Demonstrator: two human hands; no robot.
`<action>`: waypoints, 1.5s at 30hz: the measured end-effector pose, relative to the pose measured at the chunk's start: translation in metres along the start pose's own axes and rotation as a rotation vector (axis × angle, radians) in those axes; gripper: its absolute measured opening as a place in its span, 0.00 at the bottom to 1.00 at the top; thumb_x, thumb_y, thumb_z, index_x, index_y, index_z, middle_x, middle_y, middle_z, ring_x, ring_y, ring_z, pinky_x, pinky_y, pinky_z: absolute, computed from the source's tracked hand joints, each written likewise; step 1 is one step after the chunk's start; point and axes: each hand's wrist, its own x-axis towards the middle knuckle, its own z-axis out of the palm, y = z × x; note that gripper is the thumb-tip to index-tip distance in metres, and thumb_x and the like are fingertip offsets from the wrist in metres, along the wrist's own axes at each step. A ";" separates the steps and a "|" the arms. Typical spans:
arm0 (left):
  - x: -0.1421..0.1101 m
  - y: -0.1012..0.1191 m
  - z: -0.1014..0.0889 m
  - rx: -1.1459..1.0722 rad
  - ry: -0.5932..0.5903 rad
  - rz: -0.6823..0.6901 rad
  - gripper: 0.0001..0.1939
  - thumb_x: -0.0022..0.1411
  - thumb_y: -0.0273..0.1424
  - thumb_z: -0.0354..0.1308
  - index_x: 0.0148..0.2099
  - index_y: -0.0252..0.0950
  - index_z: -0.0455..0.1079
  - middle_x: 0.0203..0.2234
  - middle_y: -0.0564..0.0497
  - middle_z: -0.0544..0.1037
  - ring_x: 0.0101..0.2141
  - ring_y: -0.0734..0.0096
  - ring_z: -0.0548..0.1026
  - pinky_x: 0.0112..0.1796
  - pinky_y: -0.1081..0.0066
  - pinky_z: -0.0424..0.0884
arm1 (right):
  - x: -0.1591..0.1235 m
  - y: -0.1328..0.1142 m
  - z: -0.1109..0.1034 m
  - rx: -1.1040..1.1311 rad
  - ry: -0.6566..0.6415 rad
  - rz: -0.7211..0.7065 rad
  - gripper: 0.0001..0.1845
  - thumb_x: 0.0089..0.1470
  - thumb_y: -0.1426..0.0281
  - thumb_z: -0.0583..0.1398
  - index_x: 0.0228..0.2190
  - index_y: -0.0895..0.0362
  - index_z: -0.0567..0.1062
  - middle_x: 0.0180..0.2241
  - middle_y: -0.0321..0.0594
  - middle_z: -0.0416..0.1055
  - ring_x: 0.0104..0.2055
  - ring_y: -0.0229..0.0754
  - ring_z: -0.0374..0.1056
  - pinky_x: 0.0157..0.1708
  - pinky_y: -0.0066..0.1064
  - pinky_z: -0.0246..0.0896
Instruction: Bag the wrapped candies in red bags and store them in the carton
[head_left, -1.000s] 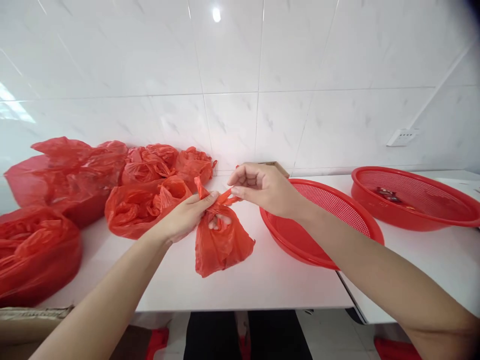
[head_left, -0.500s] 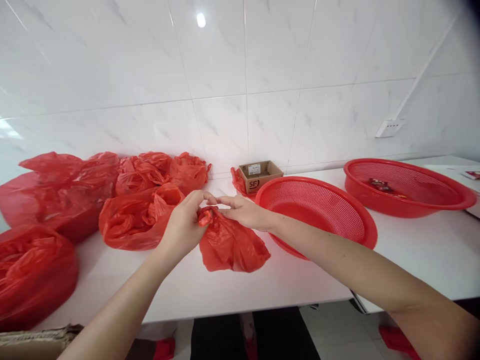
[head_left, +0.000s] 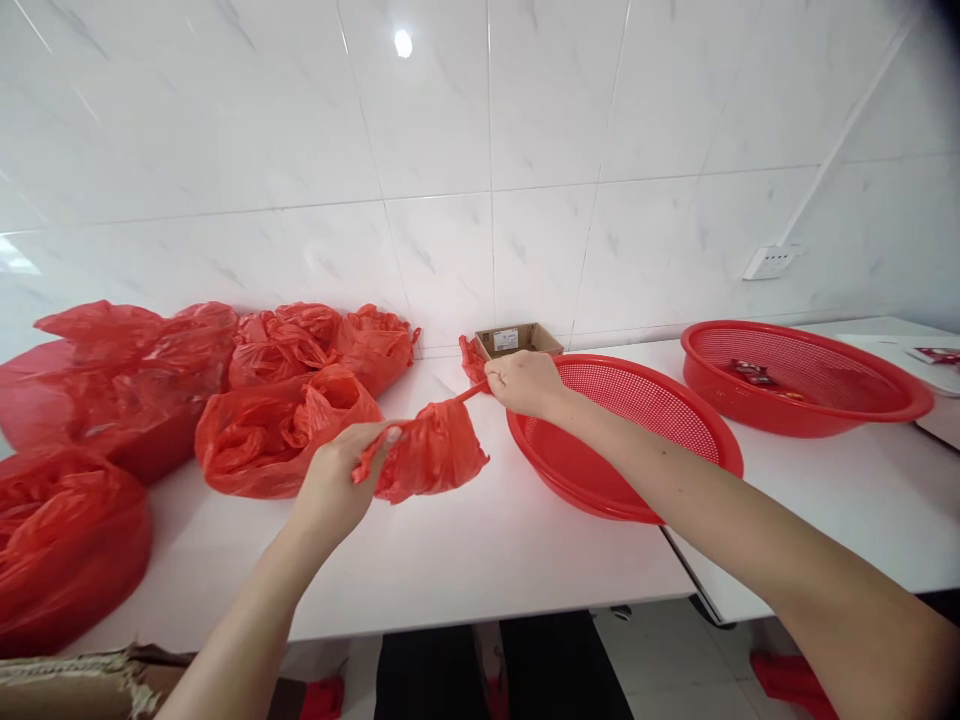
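Note:
A small red plastic bag [head_left: 435,455] hangs just above the white table [head_left: 465,550], stretched between my hands. My left hand [head_left: 337,490] is closed on one handle at the bag's lower left. My right hand [head_left: 525,383] is a fist pinching the other handle, pulled taut up and to the right, over the near rim of a red mesh basket [head_left: 637,440]. The bag looks knotted or bunched at its top.
Several filled red bags [head_left: 277,425] lie in a heap at the left along the tiled wall. A small cardboard box [head_left: 517,338] stands behind my right hand. A second red basket [head_left: 802,375] with small items sits far right. A cardboard edge [head_left: 75,675] shows bottom left.
My hands, which were together at the bag's top, have pulled apart: the right hand up and right, the left down and left. The handles are now stretched taut and the bag is lifted.

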 end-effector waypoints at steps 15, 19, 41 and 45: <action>0.000 0.022 0.024 -1.039 -0.298 -0.468 0.14 0.57 0.43 0.64 0.36 0.37 0.78 0.35 0.48 0.78 0.38 0.66 0.73 0.40 0.69 0.67 | -0.004 -0.036 -0.024 0.764 -0.317 -0.276 0.11 0.54 0.74 0.51 0.24 0.59 0.70 0.44 0.43 0.72 0.42 0.37 0.69 0.39 0.27 0.65; -0.003 0.029 0.031 -0.895 -0.424 -0.389 0.17 0.56 0.42 0.65 0.24 0.35 0.72 0.30 0.49 0.78 0.36 0.68 0.71 0.40 0.70 0.63 | -0.014 -0.058 -0.014 0.660 -0.395 -0.343 0.07 0.55 0.72 0.53 0.29 0.58 0.71 0.49 0.42 0.69 0.31 0.33 0.69 0.30 0.27 0.63; -0.008 0.024 0.037 -0.836 -0.231 -0.288 0.13 0.56 0.35 0.65 0.29 0.37 0.63 0.31 0.50 0.77 0.34 0.67 0.75 0.38 0.64 0.70 | -0.077 -0.041 0.012 0.725 -0.150 -0.034 0.09 0.56 0.71 0.56 0.39 0.52 0.63 0.28 0.30 0.67 0.28 0.35 0.62 0.29 0.28 0.57; -0.005 0.028 0.038 -0.665 -0.243 -0.158 0.11 0.58 0.33 0.63 0.33 0.38 0.62 0.33 0.49 0.76 0.35 0.66 0.75 0.37 0.63 0.71 | -0.074 -0.036 0.015 0.791 -0.155 -0.149 0.21 0.53 0.75 0.57 0.48 0.51 0.62 0.45 0.38 0.68 0.32 0.34 0.65 0.32 0.29 0.62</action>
